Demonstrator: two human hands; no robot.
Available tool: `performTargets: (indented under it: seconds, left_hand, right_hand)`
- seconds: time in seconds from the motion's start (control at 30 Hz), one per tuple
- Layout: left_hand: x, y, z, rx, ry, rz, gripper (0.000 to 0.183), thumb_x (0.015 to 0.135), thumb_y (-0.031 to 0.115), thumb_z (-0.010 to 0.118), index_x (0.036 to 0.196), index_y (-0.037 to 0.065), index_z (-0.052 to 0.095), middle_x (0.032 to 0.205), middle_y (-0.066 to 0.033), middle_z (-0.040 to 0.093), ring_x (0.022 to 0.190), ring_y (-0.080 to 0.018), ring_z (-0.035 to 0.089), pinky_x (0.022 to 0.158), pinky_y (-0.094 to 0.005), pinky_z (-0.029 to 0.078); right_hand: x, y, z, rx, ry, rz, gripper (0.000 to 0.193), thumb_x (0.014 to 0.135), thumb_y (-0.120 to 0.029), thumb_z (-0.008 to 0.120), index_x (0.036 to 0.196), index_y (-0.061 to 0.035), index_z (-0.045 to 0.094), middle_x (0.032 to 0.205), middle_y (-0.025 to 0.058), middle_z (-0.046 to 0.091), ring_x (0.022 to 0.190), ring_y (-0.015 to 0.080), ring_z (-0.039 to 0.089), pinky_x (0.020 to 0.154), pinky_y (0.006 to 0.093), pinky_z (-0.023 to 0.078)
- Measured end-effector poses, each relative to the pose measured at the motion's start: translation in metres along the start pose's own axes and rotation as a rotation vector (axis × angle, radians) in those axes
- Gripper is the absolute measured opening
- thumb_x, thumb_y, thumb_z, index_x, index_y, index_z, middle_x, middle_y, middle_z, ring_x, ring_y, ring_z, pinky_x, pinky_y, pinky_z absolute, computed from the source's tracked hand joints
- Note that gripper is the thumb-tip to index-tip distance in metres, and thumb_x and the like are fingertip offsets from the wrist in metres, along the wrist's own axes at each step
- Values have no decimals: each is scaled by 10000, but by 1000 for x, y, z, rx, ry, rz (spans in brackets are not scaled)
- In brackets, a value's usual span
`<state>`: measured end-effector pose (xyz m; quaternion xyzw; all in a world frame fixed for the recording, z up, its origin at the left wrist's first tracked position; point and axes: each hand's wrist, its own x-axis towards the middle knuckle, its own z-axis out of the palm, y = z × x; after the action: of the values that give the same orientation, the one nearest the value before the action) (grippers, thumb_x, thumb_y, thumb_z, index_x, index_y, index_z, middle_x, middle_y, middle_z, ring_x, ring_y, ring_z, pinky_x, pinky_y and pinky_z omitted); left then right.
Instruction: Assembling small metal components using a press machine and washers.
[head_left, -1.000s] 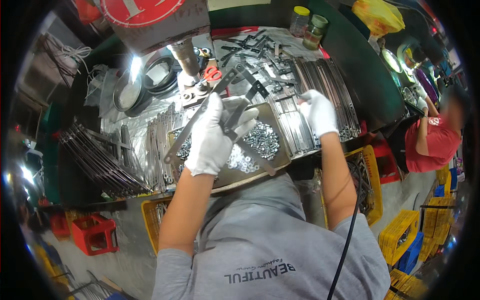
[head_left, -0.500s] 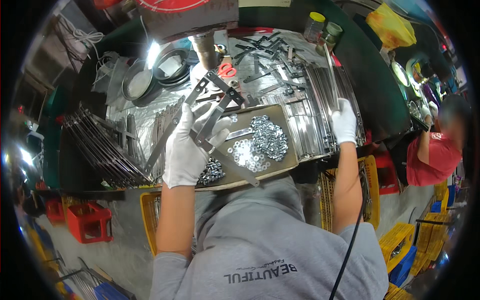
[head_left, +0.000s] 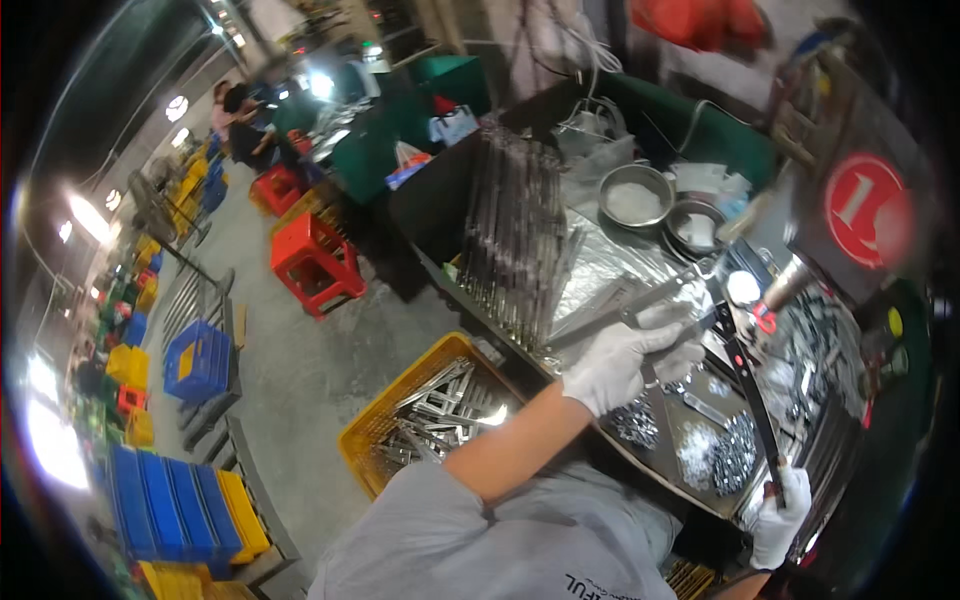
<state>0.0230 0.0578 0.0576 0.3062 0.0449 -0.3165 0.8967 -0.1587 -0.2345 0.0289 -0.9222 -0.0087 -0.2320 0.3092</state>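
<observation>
Head camera: a white-gloved left hand (head_left: 620, 365) curls its fingers around jointed flat grey metal bars (head_left: 662, 294), seemingly to steady them. Fingers of the white-gloved right hand (head_left: 780, 520) clamp the near end of a long, dark flat metal bar (head_left: 752, 390), its far end overlapping them, contact unclear. Loose silver washers (head_left: 697, 455) lie heaped between both hands, apparently for easy reach.

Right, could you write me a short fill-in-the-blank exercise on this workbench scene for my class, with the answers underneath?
1. The left hand and right hand wear ____ gloves.
2. The black strip's lower end is in the ____ hand.
3. The basket nearest the left hand is ____.
4. The nearest red stool stands in the picture's ____ half.

Missing words: white; right; yellow; left.
</observation>
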Motion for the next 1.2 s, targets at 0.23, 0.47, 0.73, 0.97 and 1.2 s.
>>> performTargets:
  seconds: [0.23,0.47,0.73,0.97,1.2]
  left_hand:
    - [-12,13,-3,68,9,42,372,936,90,549,1303,91,489,1161,-85,604,961,-236,656,771,-311,569]
    - [-9,11,-3,-54,39,81,376,921,66,561,1290,68,492,1144,-138,603,955,-254,659,726,-311,586]
    - [-12,17,-7,-25,71,151,284,936,55,523,1218,19,518,1073,-154,634,908,-269,670,710,-332,583]
    - [-7,16,-17,8,103,149,331,937,61,529,1267,77,509,1098,-128,627,917,-266,673,705,-333,587]
    - [-11,10,-11,-5,89,152,304,939,61,527,1242,82,529,1064,-139,641,901,-268,676,700,-340,588]
  right_hand:
    - [6,7,13,37,-49,18,601,697,191,549,1209,-113,625,791,-3,430,663,109,397,593,232,322]
    - [2,-5,14,89,-44,92,545,729,172,560,1208,-84,617,815,23,462,712,140,449,648,246,369]
    - [24,-31,13,34,10,61,439,635,170,593,1027,-16,664,767,90,538,679,198,537,626,285,426]
    - [19,-26,5,41,-5,63,474,650,151,648,1057,-89,683,747,68,565,657,206,543,603,295,435]
    - [16,-25,6,34,-7,54,521,648,147,670,1093,-123,686,729,64,549,631,201,541,587,300,435]
